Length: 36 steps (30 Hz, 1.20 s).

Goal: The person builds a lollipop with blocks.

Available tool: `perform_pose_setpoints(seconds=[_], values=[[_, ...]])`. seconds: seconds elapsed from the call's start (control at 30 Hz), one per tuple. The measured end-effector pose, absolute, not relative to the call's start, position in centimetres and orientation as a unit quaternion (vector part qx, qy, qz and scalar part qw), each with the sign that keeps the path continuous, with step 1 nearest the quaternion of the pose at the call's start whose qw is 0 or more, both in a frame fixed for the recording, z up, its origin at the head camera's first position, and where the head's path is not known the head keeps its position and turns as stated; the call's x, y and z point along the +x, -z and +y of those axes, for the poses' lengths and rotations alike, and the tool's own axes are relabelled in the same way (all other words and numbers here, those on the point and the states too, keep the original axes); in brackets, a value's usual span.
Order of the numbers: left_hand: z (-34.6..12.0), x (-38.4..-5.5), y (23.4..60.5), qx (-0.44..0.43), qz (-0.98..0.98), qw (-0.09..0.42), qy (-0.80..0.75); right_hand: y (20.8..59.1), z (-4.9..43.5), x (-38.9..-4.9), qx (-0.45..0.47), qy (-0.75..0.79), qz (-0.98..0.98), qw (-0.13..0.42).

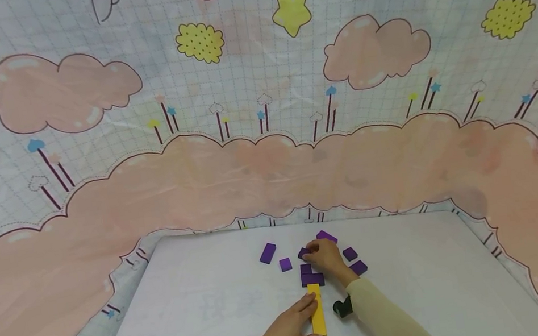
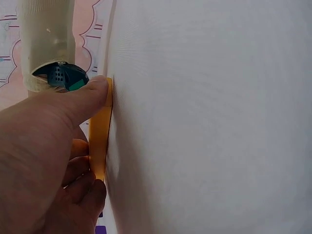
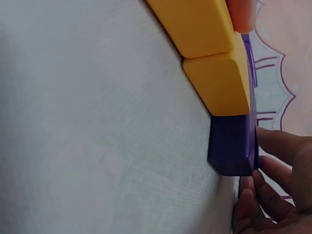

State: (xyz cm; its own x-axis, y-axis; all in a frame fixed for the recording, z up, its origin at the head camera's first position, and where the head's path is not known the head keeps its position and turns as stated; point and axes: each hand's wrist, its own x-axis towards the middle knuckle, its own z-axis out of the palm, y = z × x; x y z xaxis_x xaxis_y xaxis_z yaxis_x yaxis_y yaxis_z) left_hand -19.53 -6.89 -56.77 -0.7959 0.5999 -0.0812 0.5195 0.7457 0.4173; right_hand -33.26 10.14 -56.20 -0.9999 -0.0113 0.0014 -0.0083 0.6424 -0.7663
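In the head view a row of yellow blocks [image 1: 318, 316] lies end to end on the white table. My left hand [image 1: 286, 329] holds this row, thumb at its near end and fingers along its left side. Against the far end sits a purple bar block [image 1: 313, 280] lying crosswise, with a smaller purple block [image 1: 306, 269] behind it. Just beyond, my right hand [image 1: 327, 257] pinches a dark purple block [image 1: 304, 253], partly hidden by the fingers. The right wrist view shows the yellow blocks [image 3: 219, 83] meeting the purple bar [image 3: 229, 144].
Around the right hand lie loose purple blocks: a slanted one [image 1: 327, 237] behind, a small one [image 1: 350, 253] and a longer one [image 1: 358, 267] to the right. Left of it are a purple bar [image 1: 268, 253] and a purple cube [image 1: 285, 264]. A dark device [image 1: 342, 308] sits by the right sleeve.
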Motion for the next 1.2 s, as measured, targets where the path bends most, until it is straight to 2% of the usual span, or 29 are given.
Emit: perform_pose_setpoints(seconds=[0.4,0.7,1.2], values=[[-6.9,-19.7,56.7,0.307,0.926,0.102,-0.193,56.2,10.4,-32.9,-0.015,0.405,0.914,-0.031],[-6.7,-19.6,56.6,0.287,0.930,0.122,-0.195,55.7,11.1,-32.5,-0.025,0.419,0.906,-0.047],[-6.9,-19.6,56.7,0.299,0.929,0.110,-0.187,55.5,12.2,-31.9,-0.034,0.453,0.888,-0.072]])
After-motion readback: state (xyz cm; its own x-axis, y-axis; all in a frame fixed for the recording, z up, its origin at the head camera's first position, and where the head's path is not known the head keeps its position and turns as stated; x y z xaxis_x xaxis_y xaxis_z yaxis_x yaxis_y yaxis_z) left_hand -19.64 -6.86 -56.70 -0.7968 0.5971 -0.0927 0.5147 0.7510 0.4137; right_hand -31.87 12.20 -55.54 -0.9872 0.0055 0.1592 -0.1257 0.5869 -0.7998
